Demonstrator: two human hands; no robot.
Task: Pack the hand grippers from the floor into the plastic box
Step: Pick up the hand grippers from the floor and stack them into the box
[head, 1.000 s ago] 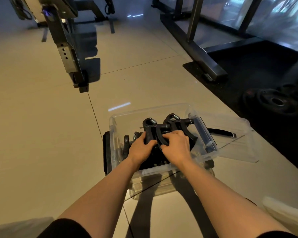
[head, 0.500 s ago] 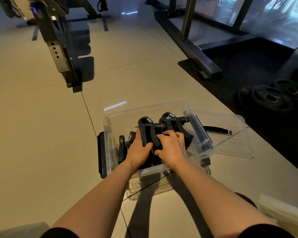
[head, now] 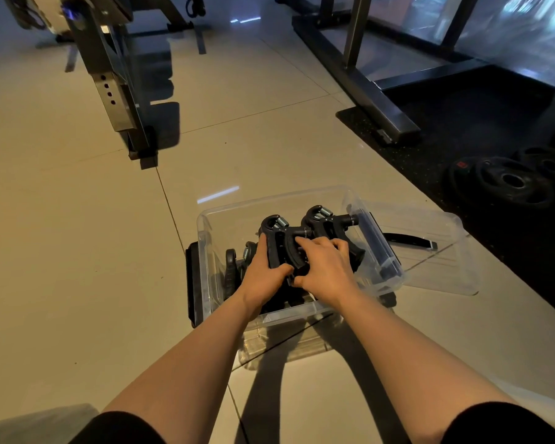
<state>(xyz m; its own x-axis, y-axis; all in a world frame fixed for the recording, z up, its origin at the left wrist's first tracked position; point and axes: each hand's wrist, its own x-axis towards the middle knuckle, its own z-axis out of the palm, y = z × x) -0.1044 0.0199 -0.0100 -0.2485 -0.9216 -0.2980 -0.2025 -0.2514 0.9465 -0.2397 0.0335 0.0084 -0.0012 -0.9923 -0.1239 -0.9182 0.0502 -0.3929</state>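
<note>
1. Around the plastic box (head: 225, 209) on the floor (head: 61, 251): its clear lid (head: 442, 267) lies just right of it, weight plates (head: 507, 184) sit on the black mat further right, and a machine leg (head: 122, 100) stands well off to the far left.
2. Bare tile left and ahead of the box; the box walls hem in both hands.
3. Hand grippers (head: 302, 238) sit inside the box, spring ends pointing away, handles running back toward the person.
4. Left hand (head: 263, 277) has fingers curled round one gripper's handle; right hand (head: 324, 267) fingers curl over the neighbouring handles.
</note>
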